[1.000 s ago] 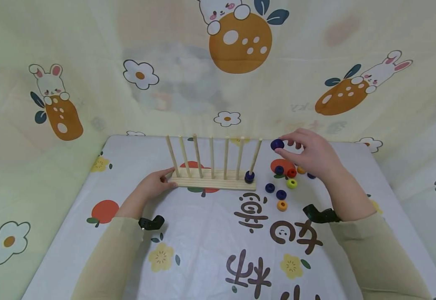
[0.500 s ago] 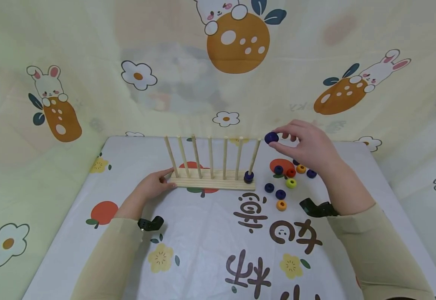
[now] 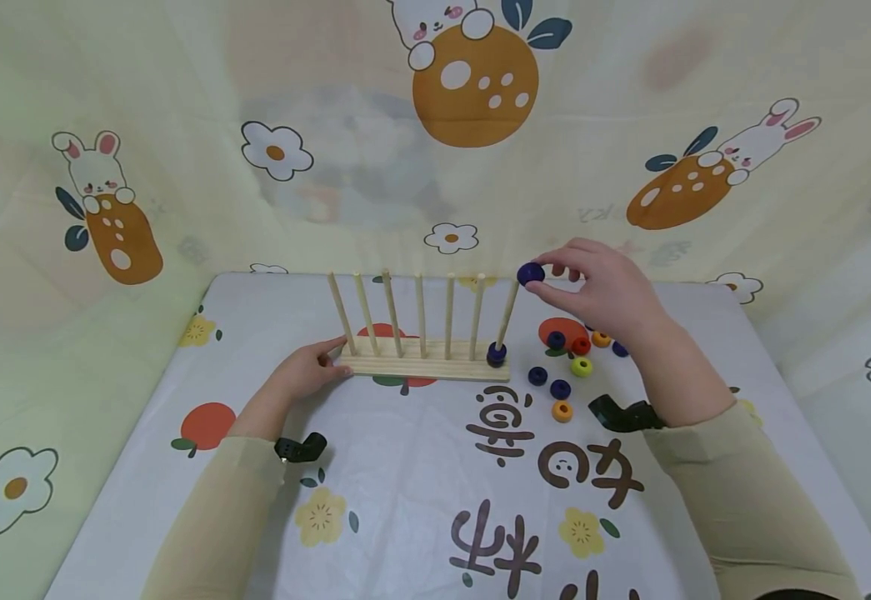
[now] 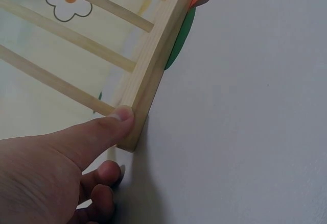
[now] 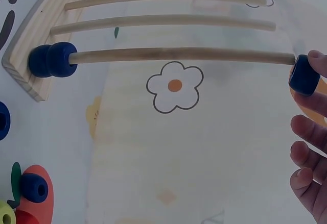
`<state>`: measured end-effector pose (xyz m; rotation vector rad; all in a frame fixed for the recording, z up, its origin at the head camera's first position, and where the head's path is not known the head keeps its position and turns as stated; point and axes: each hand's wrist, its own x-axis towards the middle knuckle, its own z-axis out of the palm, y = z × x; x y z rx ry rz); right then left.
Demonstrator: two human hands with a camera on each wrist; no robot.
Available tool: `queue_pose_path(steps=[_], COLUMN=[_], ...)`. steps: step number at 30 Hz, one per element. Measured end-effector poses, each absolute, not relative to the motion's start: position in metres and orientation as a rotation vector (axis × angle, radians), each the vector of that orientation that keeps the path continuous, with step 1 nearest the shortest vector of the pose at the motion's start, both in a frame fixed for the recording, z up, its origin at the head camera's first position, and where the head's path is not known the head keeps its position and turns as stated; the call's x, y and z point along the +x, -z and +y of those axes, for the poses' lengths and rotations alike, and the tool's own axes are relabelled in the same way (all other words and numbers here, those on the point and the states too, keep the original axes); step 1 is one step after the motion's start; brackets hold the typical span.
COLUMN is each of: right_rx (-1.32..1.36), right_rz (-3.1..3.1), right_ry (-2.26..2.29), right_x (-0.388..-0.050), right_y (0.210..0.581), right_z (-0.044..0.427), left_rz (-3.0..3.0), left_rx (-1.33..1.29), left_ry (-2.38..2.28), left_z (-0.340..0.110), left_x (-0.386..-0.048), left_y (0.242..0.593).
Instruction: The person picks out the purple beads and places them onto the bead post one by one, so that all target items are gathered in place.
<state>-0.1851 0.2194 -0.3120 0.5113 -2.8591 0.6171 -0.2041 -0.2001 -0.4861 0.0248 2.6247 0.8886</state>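
Head view, nearest first: at four o'clock, loose on the cloth (image 3: pixel 397 467), an orange bead (image 3: pixel 563 411), with more beads (image 3: pixel 560 389) just beyond toward three, all round and likely to be sent rolling by a low wrist. Next, spanning eight to four o'clock, the rack (image 3: pixel 427 366), gripped at its eight o'clock end by the left hand (image 3: pixel 303 371), thumb over the near edge, forefinger at the back corner. Braced at that end only, so probably able to swivel under a sideways shove at the other. Toward four, seated low on the end peg (image 3: pixel 508 312), two blue beads (image 3: pixel 497 356). Farthest, at three o'clock, pinched between thumb and forefinger of the right hand (image 3: pixel 600 292), the held bead (image 3: pixel 530 273), right at the peg's tip. Impossible to tell whether threaded, with the hole out of sight. Could catch on the tip through poor alignment, or strain the peg if forced. Could also slip from so small a pinch and drop, scattering loose beads below.
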Motion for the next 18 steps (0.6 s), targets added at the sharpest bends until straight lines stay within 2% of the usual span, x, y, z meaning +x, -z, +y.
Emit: queue_pose_path(steps=[18], right_rx=[0.515], right_rz=[-2.887], right_ry=[-0.640], right_x=[-0.187], right_y=[0.313], right_z=[0.205], left_rz=[2.636], left_rx=[0.024], left_ry=[-0.886], left_z=[-0.201], left_x=[-0.205], left_y=[0.488])
